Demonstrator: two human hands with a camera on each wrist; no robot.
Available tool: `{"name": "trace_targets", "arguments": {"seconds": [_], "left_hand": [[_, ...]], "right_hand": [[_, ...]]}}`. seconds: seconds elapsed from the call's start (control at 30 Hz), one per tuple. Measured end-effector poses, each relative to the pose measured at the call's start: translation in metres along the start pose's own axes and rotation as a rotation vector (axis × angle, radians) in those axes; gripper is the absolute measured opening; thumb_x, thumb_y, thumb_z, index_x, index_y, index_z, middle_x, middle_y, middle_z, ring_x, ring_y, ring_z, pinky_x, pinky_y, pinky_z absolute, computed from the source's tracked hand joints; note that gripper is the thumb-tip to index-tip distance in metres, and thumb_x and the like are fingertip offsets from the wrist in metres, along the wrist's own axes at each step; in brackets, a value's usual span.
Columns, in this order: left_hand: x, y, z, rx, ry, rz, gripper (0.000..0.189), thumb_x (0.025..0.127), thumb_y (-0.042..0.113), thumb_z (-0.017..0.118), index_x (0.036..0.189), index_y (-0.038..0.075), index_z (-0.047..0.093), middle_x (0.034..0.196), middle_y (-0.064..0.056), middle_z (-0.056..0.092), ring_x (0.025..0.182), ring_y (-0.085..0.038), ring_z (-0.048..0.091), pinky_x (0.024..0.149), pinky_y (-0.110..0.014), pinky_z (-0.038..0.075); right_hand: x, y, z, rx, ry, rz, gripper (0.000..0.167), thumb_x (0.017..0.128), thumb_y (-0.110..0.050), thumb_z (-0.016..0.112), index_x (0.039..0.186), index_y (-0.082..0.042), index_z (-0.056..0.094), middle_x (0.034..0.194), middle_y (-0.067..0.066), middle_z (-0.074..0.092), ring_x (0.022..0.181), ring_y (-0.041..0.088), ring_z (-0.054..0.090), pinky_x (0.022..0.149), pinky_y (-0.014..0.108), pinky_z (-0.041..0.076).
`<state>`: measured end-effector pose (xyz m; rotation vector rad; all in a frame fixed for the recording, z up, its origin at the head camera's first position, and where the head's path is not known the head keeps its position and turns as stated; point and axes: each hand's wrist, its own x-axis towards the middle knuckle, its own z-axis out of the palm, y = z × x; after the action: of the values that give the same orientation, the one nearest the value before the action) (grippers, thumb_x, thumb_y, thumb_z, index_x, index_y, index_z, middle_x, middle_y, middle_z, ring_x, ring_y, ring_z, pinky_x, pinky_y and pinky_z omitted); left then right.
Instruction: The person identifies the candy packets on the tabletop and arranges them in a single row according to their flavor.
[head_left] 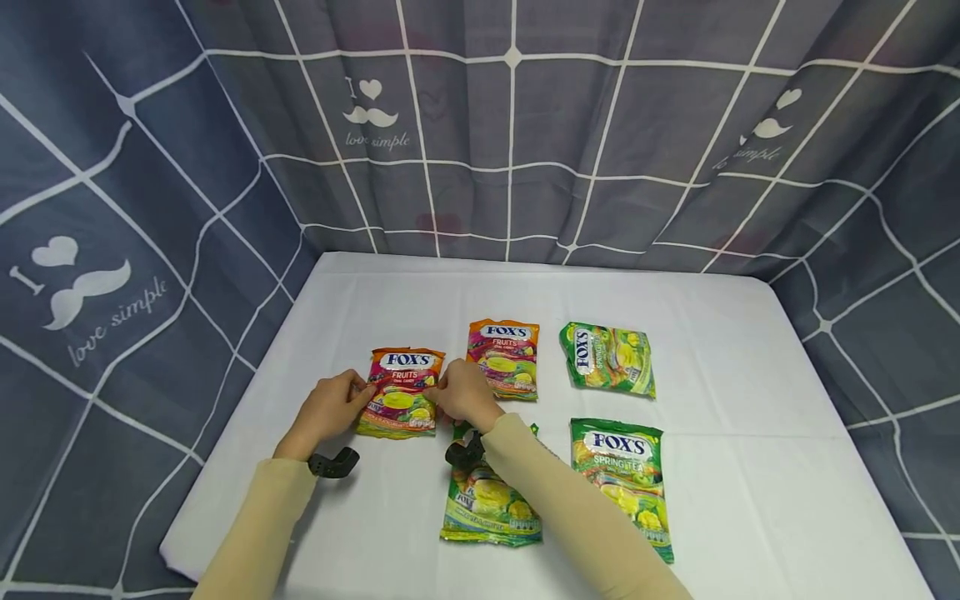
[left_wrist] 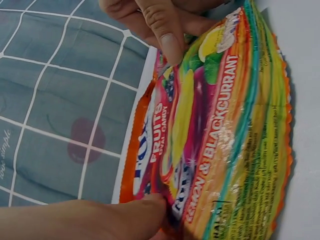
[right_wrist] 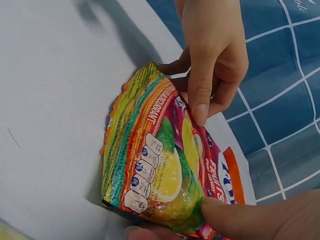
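Note:
Both hands hold one orange and red bag of Fox's Fruits candy [head_left: 402, 393] on the left of the white table. My left hand [head_left: 327, 410] pinches its left side, thumb on the printed front and fingers behind the edge. From the other side my right hand [head_left: 467, 394] grips the right edge, its thumb [right_wrist: 235, 212] on the front and fingertips underneath. In the left wrist view the lemon and blackcurrant lettering of the candy bag [left_wrist: 215, 135] faces up. A second Fox's Fruits bag [head_left: 504, 358] lies just beyond the right hand.
Under the right forearm lies a green candy bag [head_left: 491, 508], partly covered. Two green Fox's Spring Tea bags lie to the right, one farther back [head_left: 611, 360] turned sideways and one nearer [head_left: 624, 483]. A grey checked curtain [head_left: 465, 117] surrounds the white table [head_left: 750, 400].

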<state>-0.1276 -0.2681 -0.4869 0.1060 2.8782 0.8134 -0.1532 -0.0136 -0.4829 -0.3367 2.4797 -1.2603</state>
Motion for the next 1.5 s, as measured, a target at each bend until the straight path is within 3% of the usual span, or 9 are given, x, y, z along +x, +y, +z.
{"name": "trace_targets", "arguments": {"seconds": [0.2,0.47,0.73,1.1,1.5], "left_hand": [[0.001,0.000,0.006,0.002,0.032,-0.012,0.030,0.111,0.026,0.067,0.106,-0.003,0.066,0.074,-0.004,0.057,0.065,-0.019,0.051,0.062,-0.035,0.041],[0.000,0.001,0.007,0.013,0.076,0.002,0.025,0.111,0.023,0.067,0.104,-0.002,0.065,0.073,-0.004,0.056,0.064,-0.021,0.051,0.060,-0.036,0.040],[-0.001,0.000,0.004,0.039,0.104,0.011,0.023,0.111,0.021,0.067,0.101,0.000,0.063,0.071,-0.003,0.053,0.064,-0.020,0.049,0.060,-0.035,0.038],[0.014,-0.003,-0.019,0.082,0.149,0.061,0.021,0.109,0.018,0.068,0.100,0.000,0.066,0.071,-0.003,0.053,0.064,-0.021,0.051,0.057,-0.034,0.036],[0.037,-0.019,-0.047,0.142,0.195,0.021,0.022,0.109,0.022,0.068,0.104,0.000,0.068,0.074,-0.006,0.058,0.064,-0.025,0.054,0.056,-0.036,0.038]], "right_hand": [[0.005,0.001,0.006,-0.009,0.027,0.018,0.040,0.102,-0.014,0.082,0.068,0.003,0.070,0.057,0.012,0.068,0.047,0.025,0.069,0.043,0.026,0.051],[0.005,0.001,0.008,-0.020,0.069,0.000,0.043,0.100,-0.011,0.083,0.062,-0.006,0.063,0.049,0.001,0.059,0.041,0.016,0.062,0.043,0.026,0.050],[0.008,-0.003,0.009,-0.047,0.075,-0.029,0.037,0.100,-0.013,0.084,0.067,-0.004,0.069,0.051,-0.002,0.061,0.039,0.009,0.057,0.044,0.024,0.048],[0.028,-0.016,0.006,-0.110,0.082,-0.067,0.039,0.099,-0.018,0.085,0.065,-0.008,0.070,0.056,-0.002,0.061,0.046,0.012,0.056,0.047,0.025,0.042],[0.069,-0.023,0.012,-0.021,0.089,-0.114,0.025,0.101,-0.018,0.083,0.085,-0.001,0.074,0.061,0.001,0.063,0.053,0.013,0.056,0.051,0.024,0.043]]}}
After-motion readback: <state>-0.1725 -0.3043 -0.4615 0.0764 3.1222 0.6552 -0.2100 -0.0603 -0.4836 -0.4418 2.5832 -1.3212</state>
